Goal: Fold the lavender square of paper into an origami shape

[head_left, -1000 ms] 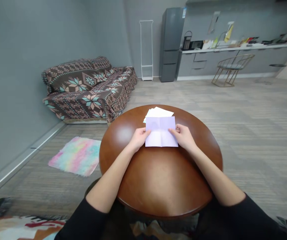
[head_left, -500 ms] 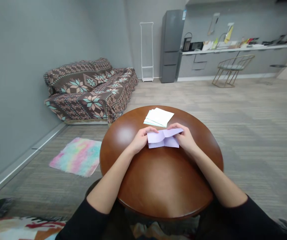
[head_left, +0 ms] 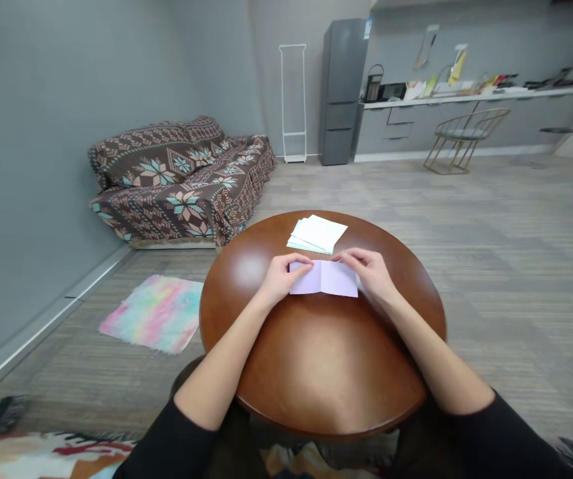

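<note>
Between my two hands is a sheet of purple paper point(head_left: 323, 283), with a vertical crease down its middle. It stands a little above or on the brown round table point(head_left: 316, 359); which of these I cannot tell. My left hand point(head_left: 286, 271) pinches the paper's upper left part, thumb in front and fingers behind. At the upper right edge, my right hand point(head_left: 367, 267) has it between thumb and fingers. Just beyond the hands lies a fanned stack of white and pale green paper sheets point(head_left: 320, 233).
A sofa point(head_left: 181, 179) under a patterned cover stands at the back left. The floor holds a pastel fluffy rug point(head_left: 154, 313) left of the table. Farther off are a grey fridge point(head_left: 343, 93), a white rack point(head_left: 294, 103), a kitchen counter point(head_left: 466, 100) and a wire chair point(head_left: 463, 136).
The purple paper's upper flap, raised and bent before, is now out of sight, and the front face shows flat with its crease. My fingers have shifted along the top edge.
</note>
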Available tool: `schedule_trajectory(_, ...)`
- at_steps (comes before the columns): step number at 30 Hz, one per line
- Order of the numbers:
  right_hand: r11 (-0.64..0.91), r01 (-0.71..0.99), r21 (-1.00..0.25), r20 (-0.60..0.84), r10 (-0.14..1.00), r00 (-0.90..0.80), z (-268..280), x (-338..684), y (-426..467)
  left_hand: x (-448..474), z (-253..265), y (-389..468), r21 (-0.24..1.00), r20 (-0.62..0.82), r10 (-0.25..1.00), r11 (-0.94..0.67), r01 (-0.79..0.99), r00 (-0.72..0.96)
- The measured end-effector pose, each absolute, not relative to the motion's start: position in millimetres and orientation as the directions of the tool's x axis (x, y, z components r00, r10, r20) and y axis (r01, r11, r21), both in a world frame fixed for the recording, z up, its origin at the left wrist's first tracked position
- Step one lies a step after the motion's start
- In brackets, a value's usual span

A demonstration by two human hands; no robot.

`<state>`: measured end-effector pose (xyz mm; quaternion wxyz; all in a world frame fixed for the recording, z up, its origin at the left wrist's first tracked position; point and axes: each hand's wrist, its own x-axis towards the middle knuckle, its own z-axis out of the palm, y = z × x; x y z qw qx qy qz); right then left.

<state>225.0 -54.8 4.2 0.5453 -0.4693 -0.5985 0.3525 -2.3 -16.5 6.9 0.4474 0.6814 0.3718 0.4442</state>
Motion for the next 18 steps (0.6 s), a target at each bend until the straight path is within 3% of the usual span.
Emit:
schedule_trajectory(3,0.448,0.416,-0.791,0.484,0.875,-0.021,1.5,221.6,-55.6,1.4,4.8,-19.6,0.881,0.395,0.862,-0.453,0.134,0.319)
schedule_trajectory(7,0.577,0.61,-0.544,0.636,0.757,-0.149,-1.2,219.4,-56.9,3.4,3.6,-22.9,0.804,0.489,0.81,-0.562,0.192,0.325)
schedule_trajectory(12,0.653,0.714,-0.252,0.78,0.574,-0.249,-0.5,215.4,-59.5,4.1,6.1,-26.5,0.47,0.743,0.581,-0.806,0.359,0.332)
schedule_trajectory(18,0.612,0.789,-0.057,0.799,0.501,-0.332,3.3,206.9,-63.2,7.2,6.0,-31.0,0.35,0.759,0.512,-0.842,0.41,0.403)
